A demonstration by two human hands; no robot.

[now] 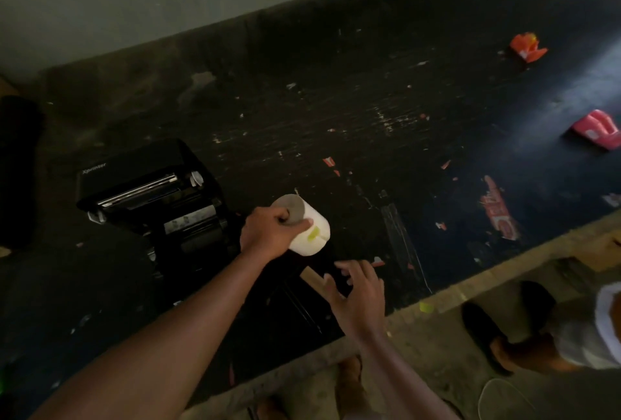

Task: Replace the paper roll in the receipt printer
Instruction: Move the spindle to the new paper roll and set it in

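- Head view: at the far left, the receipt printer (151, 198) is seen on the dark bench (336, 110) with its cover open and the paper bay exposed.
- Just right of the printer, the paper roll (311, 229) is gripped by the left hand (268, 231), fingers closed over the end facing the camera; the roll is held above the bench, not resting on it.
- The roll's long axis is judged to run from upper left to lower right, roughly across the line of the printer's roller bar, so a turn would be needed before it drops into the bay.
- A yellow-green tab (314, 234) is visible on the roll's white side.
- Further right and nearer the camera, the right hand (359, 288) is held open with fingers spread, gripping nothing, below the roll.
- The left hand is the nearer to the printer; the bay lies to its left.
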